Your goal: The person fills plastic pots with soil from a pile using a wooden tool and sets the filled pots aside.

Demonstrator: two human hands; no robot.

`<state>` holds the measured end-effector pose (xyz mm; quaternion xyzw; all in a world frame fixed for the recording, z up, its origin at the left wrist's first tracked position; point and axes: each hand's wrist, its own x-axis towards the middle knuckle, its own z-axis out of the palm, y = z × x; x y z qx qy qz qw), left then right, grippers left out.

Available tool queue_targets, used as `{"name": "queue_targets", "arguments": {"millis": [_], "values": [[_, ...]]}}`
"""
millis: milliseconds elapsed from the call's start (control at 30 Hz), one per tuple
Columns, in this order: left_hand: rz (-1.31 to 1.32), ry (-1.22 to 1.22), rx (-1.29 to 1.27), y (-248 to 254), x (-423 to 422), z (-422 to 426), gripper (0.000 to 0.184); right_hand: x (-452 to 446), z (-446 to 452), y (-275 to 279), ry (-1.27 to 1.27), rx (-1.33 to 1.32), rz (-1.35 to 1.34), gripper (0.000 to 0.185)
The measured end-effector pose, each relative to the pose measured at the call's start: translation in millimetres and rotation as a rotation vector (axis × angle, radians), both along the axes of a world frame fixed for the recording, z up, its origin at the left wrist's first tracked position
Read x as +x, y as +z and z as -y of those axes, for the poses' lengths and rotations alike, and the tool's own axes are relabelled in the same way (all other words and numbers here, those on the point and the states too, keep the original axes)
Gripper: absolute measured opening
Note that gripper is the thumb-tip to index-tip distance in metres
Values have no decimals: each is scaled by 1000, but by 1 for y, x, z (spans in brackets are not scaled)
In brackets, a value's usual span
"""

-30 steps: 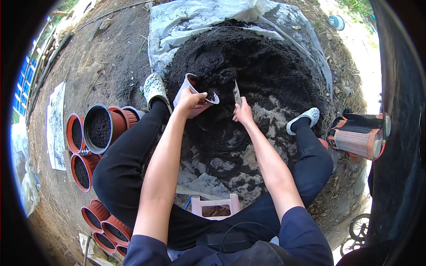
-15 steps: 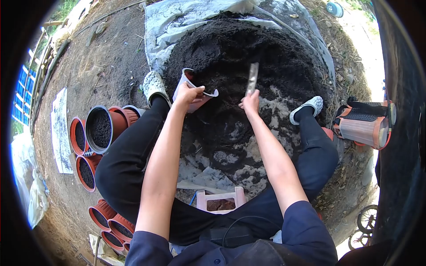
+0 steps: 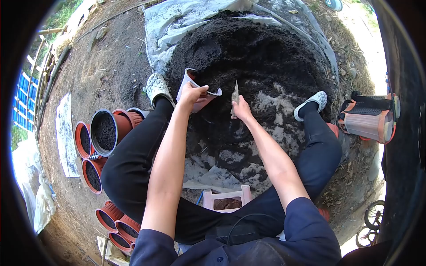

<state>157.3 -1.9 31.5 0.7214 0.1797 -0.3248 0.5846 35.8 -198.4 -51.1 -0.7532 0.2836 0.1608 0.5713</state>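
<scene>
My left hand (image 3: 194, 95) is closed on the rim of a plastic plant pot (image 3: 203, 104), pale outside and reddish inside, tilted over the dark soil (image 3: 266, 57). Part of the pot is hidden behind the hand. To its right, my right hand (image 3: 241, 108) grips a narrow, soil-smeared flat blade that looks like a trowel (image 3: 235, 91). Its tip points away from me, apart from the pot. The soil lies heaped on a white sheet (image 3: 173, 26), with paler grey patches (image 3: 277, 106) near my right hand.
Soil-filled pots (image 3: 106, 131) stand left of my left leg, with more pots (image 3: 108, 215) nearer me. A pink plastic stool (image 3: 227, 198) is between my legs. On the right lie an orange-and-black container (image 3: 367, 119) and small wheels (image 3: 374, 215).
My right hand has moved left and slightly down with the trowel, closer to the pot. My left hand still holds the pot in nearly the same place.
</scene>
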Motion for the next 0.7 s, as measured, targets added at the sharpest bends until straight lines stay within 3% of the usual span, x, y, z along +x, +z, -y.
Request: {"name": "queue_targets", "arguments": {"millis": [167,233,433,500,700], "values": [[-29,-4,-15,-2,4,-4,39,-3,10,25,99,-105,-3,19],[-29,-12,-33,-2,5,-4,40,-3,15,24,242,-270,46,21],[5,-12,-16,-3,4,-4,38,-5,9,36,330,-304,136,21],[-8,-24,-19,0,4,-3,37,-2,4,41,493,-627,350,20],[-17,-39,-26,1,0,-2,30,0,12,42,391,-651,304,24]]}}
